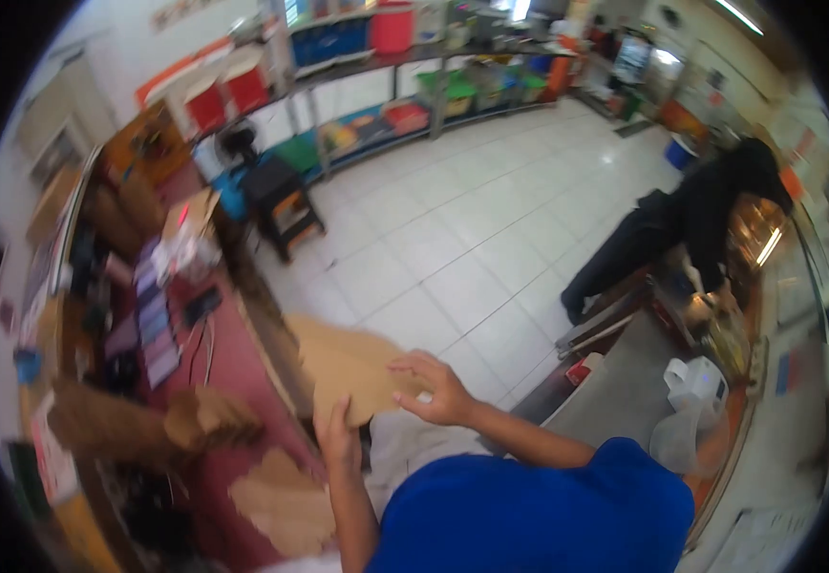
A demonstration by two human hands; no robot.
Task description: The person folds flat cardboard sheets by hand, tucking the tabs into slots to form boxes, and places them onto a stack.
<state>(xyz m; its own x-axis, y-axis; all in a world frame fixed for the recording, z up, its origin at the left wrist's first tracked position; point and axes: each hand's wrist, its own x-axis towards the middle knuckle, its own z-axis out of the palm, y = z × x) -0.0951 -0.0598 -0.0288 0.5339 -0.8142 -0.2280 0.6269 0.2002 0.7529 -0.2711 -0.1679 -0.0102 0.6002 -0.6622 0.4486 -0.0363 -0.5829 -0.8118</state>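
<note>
A brown paper bag with a jagged edge is held out in front of my body, above the edge of a red counter. My left hand grips its lower end, thumb on the near face and the other fingers hidden behind. At the bag's right edge is my right hand, its thumb and fingers curled around the paper. More flat brown paper lies on the counter below my left forearm. Farther left are stacked brown paper bags, somewhat blurred.
The red counter carries a row of purple packs and a dark phone-like object. A black stool stands on the tiled floor. At right, a person in dark clothes leans over a work surface beside a metal counter.
</note>
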